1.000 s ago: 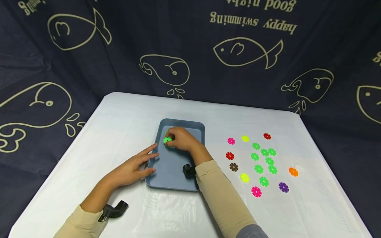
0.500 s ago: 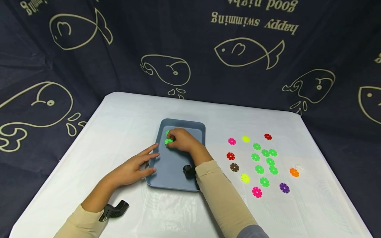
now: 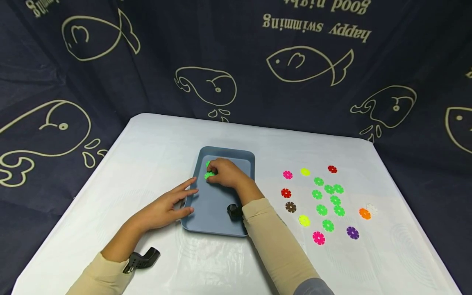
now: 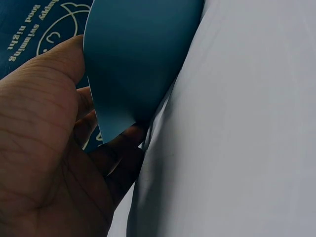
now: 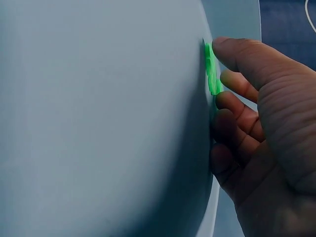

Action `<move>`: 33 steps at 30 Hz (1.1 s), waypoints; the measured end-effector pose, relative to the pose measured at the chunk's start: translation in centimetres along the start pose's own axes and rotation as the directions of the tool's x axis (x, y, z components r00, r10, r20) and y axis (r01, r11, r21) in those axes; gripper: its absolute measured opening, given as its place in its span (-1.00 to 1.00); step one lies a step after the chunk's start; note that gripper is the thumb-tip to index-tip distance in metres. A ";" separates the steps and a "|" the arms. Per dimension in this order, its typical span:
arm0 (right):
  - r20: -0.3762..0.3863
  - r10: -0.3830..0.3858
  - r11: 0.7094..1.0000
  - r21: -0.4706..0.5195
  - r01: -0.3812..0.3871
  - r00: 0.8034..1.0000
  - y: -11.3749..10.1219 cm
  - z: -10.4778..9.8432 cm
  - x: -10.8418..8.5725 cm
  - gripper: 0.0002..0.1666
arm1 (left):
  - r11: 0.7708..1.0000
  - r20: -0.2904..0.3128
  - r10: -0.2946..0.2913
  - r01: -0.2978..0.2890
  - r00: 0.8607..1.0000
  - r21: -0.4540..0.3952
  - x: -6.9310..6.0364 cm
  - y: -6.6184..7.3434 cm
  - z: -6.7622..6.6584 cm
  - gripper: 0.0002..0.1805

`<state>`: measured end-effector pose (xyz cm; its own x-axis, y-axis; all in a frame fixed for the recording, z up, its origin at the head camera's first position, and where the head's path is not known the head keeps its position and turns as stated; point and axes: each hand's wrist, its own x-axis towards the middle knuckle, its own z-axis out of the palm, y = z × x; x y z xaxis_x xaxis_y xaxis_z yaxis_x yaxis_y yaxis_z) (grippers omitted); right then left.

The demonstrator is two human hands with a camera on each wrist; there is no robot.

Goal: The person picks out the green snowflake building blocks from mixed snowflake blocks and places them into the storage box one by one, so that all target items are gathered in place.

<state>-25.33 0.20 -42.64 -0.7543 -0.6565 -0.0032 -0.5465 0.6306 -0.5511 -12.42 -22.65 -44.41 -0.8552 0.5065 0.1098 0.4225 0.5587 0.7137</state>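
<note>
Beige sleeves, grey upper part on the right, curved black wrist mounts

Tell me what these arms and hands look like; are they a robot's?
No, a person's. The left hand and right hand wear no gloves. The left sleeve and right sleeve are beige, with grey farther up the right one. A curved black device sits at each wrist; no cables show.
</note>
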 end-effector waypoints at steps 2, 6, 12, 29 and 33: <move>-0.003 -0.004 1.000 -0.001 0.004 1.000 0.1 0.0 0.0 -0.69 | 1.000 0.001 0.003 -0.003 1.000 0.001 0.1 0.0 0.0 -0.36; 0.002 -0.004 1.000 -0.011 0.004 1.000 0.2 0.0 0.1 -0.68 | 1.000 0.005 0.005 -0.005 1.000 0.001 0.1 0.1 -0.1 -0.36; 0.004 -0.001 1.000 -0.017 0.001 1.000 0.3 0.1 0.1 -0.68 | 1.000 0.005 0.001 -0.001 1.000 0.003 0.1 -0.1 0.0 -0.37; 0.000 -0.015 1.000 0.017 0.015 1.000 -0.1 -0.3 0.0 -0.69 | 1.000 0.001 0.009 -0.009 1.000 0.004 0.0 -0.1 0.0 -0.36; -0.006 -0.012 1.000 0.021 0.012 1.000 -0.1 -0.4 0.0 -0.66 | 1.000 0.001 0.012 -0.012 1.000 0.001 0.1 0.0 0.0 -0.36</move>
<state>-25.44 0.35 -42.24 -0.7499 -0.6615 0.0087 -0.5478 0.6134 -0.5689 -12.46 -22.61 -44.43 -0.8499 0.5137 0.1173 0.4328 0.5536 0.7115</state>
